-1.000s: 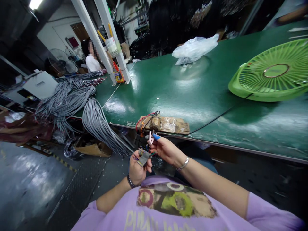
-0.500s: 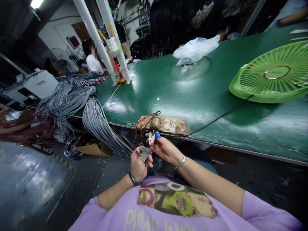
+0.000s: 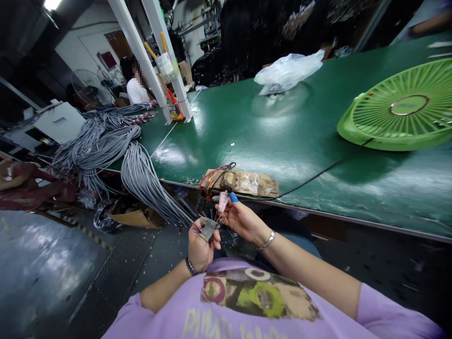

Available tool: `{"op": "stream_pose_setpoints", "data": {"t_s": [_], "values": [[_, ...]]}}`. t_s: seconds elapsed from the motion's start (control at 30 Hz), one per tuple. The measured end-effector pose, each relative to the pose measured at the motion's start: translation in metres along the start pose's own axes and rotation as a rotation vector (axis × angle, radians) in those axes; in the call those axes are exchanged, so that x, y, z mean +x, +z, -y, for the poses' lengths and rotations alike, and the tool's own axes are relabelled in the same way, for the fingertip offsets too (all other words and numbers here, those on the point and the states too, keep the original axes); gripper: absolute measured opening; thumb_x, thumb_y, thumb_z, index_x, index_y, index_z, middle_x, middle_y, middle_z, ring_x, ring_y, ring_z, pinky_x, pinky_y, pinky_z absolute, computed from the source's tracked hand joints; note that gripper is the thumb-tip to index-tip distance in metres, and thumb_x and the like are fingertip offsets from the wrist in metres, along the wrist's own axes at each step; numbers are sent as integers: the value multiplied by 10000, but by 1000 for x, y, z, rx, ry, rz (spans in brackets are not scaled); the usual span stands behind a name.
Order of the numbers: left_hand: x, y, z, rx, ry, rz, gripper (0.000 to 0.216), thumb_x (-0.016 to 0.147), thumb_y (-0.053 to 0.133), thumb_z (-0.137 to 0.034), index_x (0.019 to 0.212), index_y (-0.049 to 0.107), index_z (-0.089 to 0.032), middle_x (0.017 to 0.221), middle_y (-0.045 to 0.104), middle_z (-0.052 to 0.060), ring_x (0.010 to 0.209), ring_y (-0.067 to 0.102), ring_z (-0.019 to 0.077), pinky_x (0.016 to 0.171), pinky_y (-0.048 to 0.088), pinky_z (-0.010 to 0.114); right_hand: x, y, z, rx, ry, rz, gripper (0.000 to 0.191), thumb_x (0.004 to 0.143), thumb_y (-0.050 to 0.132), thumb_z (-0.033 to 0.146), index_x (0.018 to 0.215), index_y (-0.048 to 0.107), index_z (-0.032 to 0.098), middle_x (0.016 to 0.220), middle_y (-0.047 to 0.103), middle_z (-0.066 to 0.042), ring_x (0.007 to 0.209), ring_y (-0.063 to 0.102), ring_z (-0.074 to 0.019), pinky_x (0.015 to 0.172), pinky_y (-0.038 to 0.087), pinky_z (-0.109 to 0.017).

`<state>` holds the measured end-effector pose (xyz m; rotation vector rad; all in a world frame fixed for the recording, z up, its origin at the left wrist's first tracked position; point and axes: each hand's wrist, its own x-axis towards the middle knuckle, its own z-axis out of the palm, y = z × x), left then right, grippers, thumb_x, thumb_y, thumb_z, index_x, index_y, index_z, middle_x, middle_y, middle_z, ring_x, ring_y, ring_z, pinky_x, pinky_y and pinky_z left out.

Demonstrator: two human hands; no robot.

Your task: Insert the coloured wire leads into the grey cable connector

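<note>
My left hand (image 3: 200, 248) is closed around the end of a grey cable (image 3: 207, 230), and thin coloured wires (image 3: 216, 216) fan out from its top. Beside it, my right hand (image 3: 245, 222) is pinched on a small pale pink piece that looks like a clip (image 3: 223, 201). A blue finger cover (image 3: 233, 197) sits on one fingertip of that hand. The pink piece is just above the wires; whether it touches them I cannot tell. Just beyond both hands, a worn wooden block (image 3: 254, 183) with red and black leads lies at the table edge.
A thick bundle of grey cables (image 3: 144, 179) hangs over the edge of the green table (image 3: 219, 136) on the left. A green fan (image 3: 406, 106) lies at right, its black cord crossing the table. White posts (image 3: 165, 61) and a plastic bag (image 3: 287, 73) stand farther back. A person (image 3: 137, 89) is behind.
My left hand has shifted slightly left and down with the cable end. The pink piece has turned in my right hand and now shows a broader face.
</note>
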<state>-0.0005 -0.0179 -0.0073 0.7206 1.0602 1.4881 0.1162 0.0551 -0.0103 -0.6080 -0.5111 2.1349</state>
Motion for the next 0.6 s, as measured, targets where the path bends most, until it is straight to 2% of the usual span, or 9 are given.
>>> {"op": "stream_pose_setpoints", "data": {"t_s": [0.13, 0.33, 0.43, 0.6], "values": [[2, 4, -4, -13, 13, -10, 303, 697, 679, -426, 676, 546, -154, 463, 572, -31, 296, 437, 49, 297, 289, 135, -1, 1, 1, -30, -58, -19, 249, 779, 626, 421, 836, 665, 181, 728, 642, -17, 618, 544, -102, 574, 430, -220], [8, 8, -1, -27, -7, -42, 276, 682, 685, -394, 690, 535, -164, 477, 576, -33, 317, 452, 54, 307, 307, 139, 2, -2, -3, 54, -28, -46, 245, 734, 680, 398, 822, 673, 170, 694, 642, -3, 609, 555, -97, 573, 448, -210], [9, 8, 2, -32, -20, -47, 236, 700, 675, -369, 694, 546, -172, 477, 578, -34, 326, 455, 52, 313, 305, 137, 2, 0, -3, 102, -29, -61, 167, 759, 668, 333, 788, 678, 169, 686, 649, -2, 623, 563, -96, 586, 454, -198], [9, 5, 6, -41, -29, -44, 179, 728, 654, -313, 669, 551, -179, 469, 577, -38, 321, 448, 44, 312, 288, 129, 1, 4, -1, 107, -57, -53, 159, 801, 625, 295, 814, 683, 148, 705, 660, -11, 627, 562, -90, 582, 448, -183]]}}
